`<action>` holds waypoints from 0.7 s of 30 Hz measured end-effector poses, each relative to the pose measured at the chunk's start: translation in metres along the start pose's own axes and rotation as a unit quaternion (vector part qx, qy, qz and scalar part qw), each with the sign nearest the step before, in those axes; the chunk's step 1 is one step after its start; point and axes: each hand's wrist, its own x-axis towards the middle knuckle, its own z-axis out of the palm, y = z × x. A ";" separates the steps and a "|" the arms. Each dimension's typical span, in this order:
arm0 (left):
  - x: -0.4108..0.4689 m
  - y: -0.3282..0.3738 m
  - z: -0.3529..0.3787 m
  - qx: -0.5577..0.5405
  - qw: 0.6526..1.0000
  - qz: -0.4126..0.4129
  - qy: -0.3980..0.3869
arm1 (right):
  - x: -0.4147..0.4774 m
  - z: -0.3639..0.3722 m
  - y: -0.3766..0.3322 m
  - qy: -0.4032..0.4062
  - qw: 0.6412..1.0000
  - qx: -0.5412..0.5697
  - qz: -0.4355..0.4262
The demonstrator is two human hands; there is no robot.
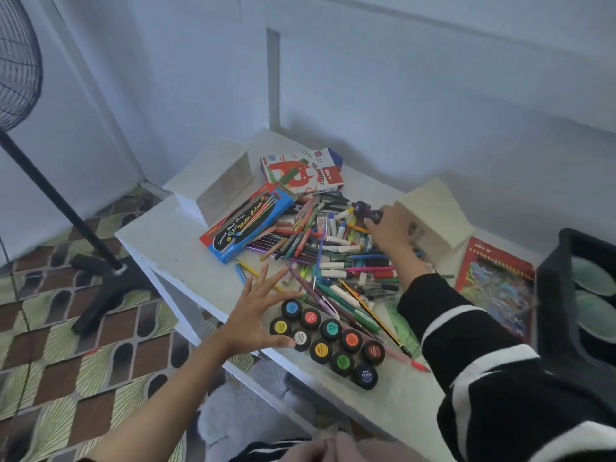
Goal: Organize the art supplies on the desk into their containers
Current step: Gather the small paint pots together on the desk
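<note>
The white desk (173,238) fills the middle of the frame, and a loose pile of pens and markers (333,258) lies spread over its centre. The left hand (256,311) hovers at lower centre with its fingers straight and spread, holding nothing, just beside a set of black paint pots (330,338) with coloured lids that stands in two rows at the near edge of the desk. The right hand (391,233), reaching out of a black sleeve with white stripes (466,328), is at the far side of the pile, and its fingers curl round a small dark purple object (365,210). This hand is right beside a pale wooden box (436,215) at centre right. A second pale box (216,181) sits at the upper left of the desk. Next to it lie a blue watercolour pen box (246,226) and an oil pastels box (301,173), with black scissors (330,198) just below the pastels. A red-covered pad (496,285) lies at the right, near a black tray (553,295) at the frame's right edge. A fan stand (60,201) slants across the left.
</note>
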 end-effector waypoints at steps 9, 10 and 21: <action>0.000 -0.001 0.002 0.013 1.000 0.002 0.002 | -0.082 -0.021 0.009 0.018 0.977 0.214 0.002; -0.001 -0.002 0.002 0.014 1.000 0.006 0.004 | -0.096 -0.023 0.012 0.008 0.975 0.224 0.012; 0.001 -0.007 0.002 0.063 0.997 0.031 -0.014 | -0.229 -0.050 0.055 -0.005 0.971 0.217 0.103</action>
